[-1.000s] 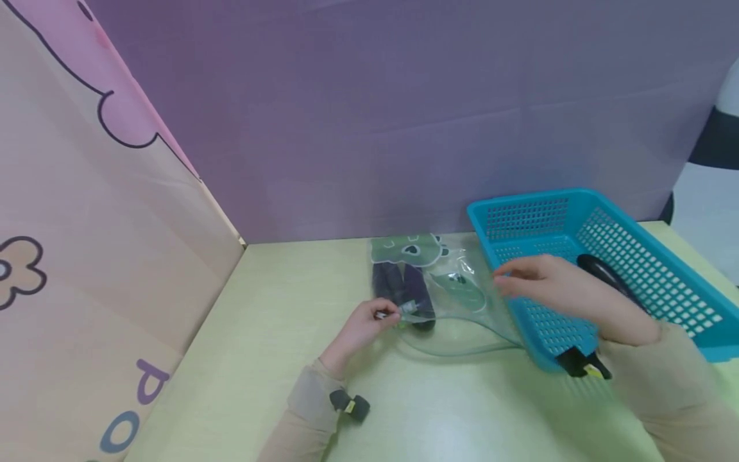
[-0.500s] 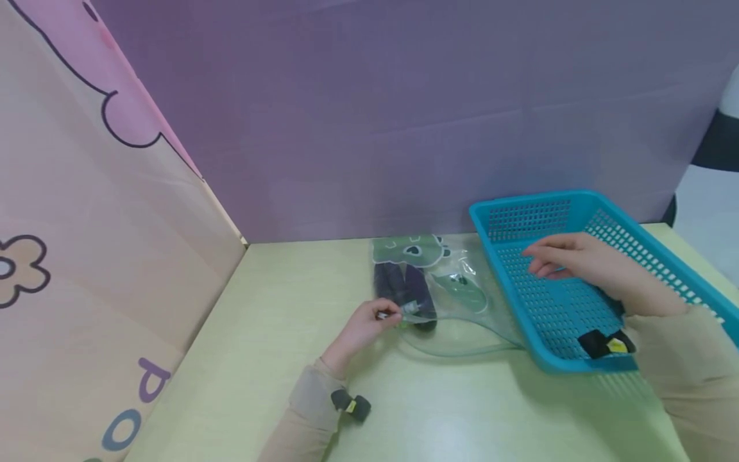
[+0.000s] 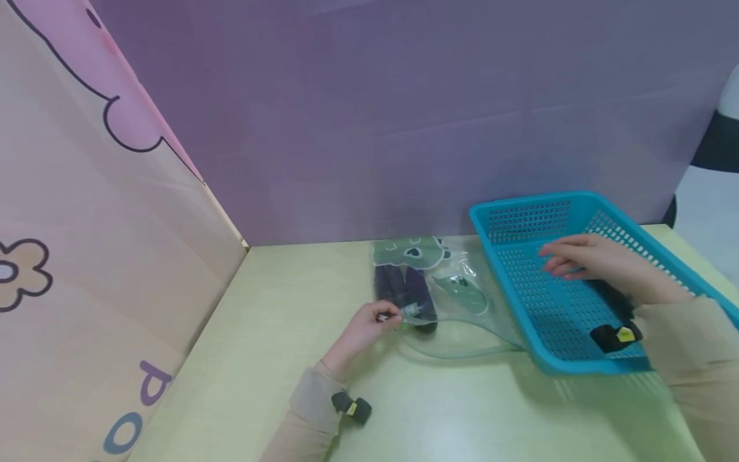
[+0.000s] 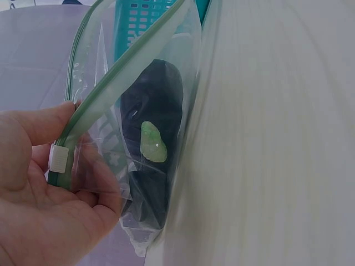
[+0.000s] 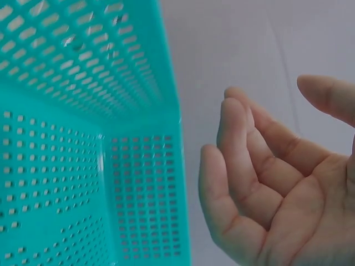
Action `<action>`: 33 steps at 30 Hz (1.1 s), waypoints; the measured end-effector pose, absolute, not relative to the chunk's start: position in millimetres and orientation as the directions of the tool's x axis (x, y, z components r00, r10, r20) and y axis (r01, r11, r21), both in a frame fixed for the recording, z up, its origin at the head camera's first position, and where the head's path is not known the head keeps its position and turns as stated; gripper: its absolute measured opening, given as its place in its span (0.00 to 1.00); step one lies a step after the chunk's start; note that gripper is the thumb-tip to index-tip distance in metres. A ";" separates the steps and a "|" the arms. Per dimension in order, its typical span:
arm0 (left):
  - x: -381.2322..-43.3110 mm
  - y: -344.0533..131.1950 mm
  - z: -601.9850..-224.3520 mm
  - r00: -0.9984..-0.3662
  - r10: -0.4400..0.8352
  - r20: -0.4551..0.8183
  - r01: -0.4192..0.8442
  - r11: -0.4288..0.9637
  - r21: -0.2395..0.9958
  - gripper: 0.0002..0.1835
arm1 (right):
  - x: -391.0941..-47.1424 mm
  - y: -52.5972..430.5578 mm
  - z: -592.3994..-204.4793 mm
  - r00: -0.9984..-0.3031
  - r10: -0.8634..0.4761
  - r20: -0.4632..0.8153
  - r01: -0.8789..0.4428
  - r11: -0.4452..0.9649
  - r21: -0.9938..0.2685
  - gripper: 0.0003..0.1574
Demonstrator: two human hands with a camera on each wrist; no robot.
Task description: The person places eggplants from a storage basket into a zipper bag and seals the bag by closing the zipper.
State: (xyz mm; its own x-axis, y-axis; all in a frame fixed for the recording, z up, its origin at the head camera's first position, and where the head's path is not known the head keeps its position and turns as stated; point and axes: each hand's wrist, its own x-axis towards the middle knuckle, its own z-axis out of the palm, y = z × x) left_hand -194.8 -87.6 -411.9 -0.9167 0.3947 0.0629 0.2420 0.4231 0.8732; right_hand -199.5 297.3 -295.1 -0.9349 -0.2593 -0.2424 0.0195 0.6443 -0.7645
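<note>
A clear zip bag with a green bear-like print lies on the table, its green-edged mouth spread apart. My left hand pinches one corner of that mouth, beside the white slider in the left wrist view. Inside are dark purple, long rounded things, eggplant-like; a pale green stub shows on one. Over the blue basket hovers my right hand, fingers relaxed and slightly bent, holding nothing. A dark long object in the basket is partly hidden beneath my right forearm.
The basket stands right of the bag, close against it, near the back of the pale table. A purple curtain-like backdrop rises behind, and a printed panel borders the left side.
My right hand has moved right, from the basket's left rim to over its inside, covering most of the dark object there. My left hand keeps its pinch on the bag.
</note>
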 end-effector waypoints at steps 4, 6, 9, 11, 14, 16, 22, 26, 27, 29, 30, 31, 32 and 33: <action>-194.3 -87.2 -411.5 -0.920 0.387 0.057 0.235 0.429 0.872 0.07 | -207.9 309.7 -301.5 -0.919 -0.264 -0.292 0.059 0.640 -0.766 0.41; -194.1 -87.1 -411.5 -0.921 0.384 0.058 0.234 0.430 0.872 0.07 | -212.0 316.3 -305.0 -0.913 -0.259 -0.316 0.082 0.642 -0.763 0.42; -193.6 -86.9 -411.5 -0.922 0.384 0.058 0.234 0.431 0.871 0.07 | -216.5 325.5 -309.7 -0.906 -0.228 -0.357 0.129 0.654 -0.746 0.44; -193.5 -87.0 -411.9 -0.921 0.386 0.060 0.236 0.429 0.872 0.07 | -218.6 331.6 -312.6 -0.903 -0.218 -0.370 0.143 0.658 -0.739 0.45; -193.5 -87.0 -412.6 -0.918 0.390 0.066 0.243 0.424 0.872 0.07 | -220.3 337.9 -316.1 -0.901 -0.189 -0.391 0.174 0.669 -0.723 0.47; -193.9 -87.1 -413.2 -0.917 0.392 0.072 0.248 0.421 0.872 0.07 | -221.3 341.5 -318.3 -0.902 -0.181 -0.392 0.178 0.671 -0.719 0.47; -193.6 -87.6 -413.7 -0.916 0.396 0.069 0.247 0.419 0.874 0.07 | -220.6 346.9 -322.4 -0.923 -0.119 -0.365 0.180 0.706 -0.685 0.52; -193.1 -87.6 -413.7 -0.915 0.397 0.068 0.246 0.416 0.875 0.07 | -219.6 349.5 -325.0 -0.936 -0.076 -0.345 0.167 0.766 -0.621 0.57; -193.2 -87.7 -413.7 -0.915 0.397 0.069 0.247 0.416 0.875 0.08 | -219.7 350.3 -325.5 -0.939 -0.061 -0.339 0.163 0.789 -0.593 0.58; -192.8 -87.6 -412.9 -0.916 0.395 0.068 0.245 0.419 0.874 0.07 | -220.2 352.3 -326.5 -0.947 -0.036 -0.318 0.148 0.832 -0.534 0.59; -192.8 -87.6 -412.6 -0.916 0.395 0.068 0.246 0.421 0.873 0.07 | -220.4 352.9 -327.1 -0.952 -0.024 -0.306 0.141 0.852 -0.504 0.58; -192.7 -87.7 -412.4 -0.916 0.395 0.068 0.246 0.422 0.872 0.07 | -220.5 353.2 -327.7 -0.956 -0.008 -0.294 0.138 0.869 -0.474 0.58; -192.7 -87.8 -412.2 -0.916 0.395 0.067 0.246 0.424 0.872 0.07 | -220.6 353.4 -328.5 -0.960 0.004 -0.280 0.135 0.882 -0.452 0.59; -192.8 -87.9 -412.3 -0.916 0.395 0.066 0.247 0.425 0.871 0.07 | -220.6 353.5 -329.3 -0.963 0.015 -0.269 0.135 0.891 -0.433 0.59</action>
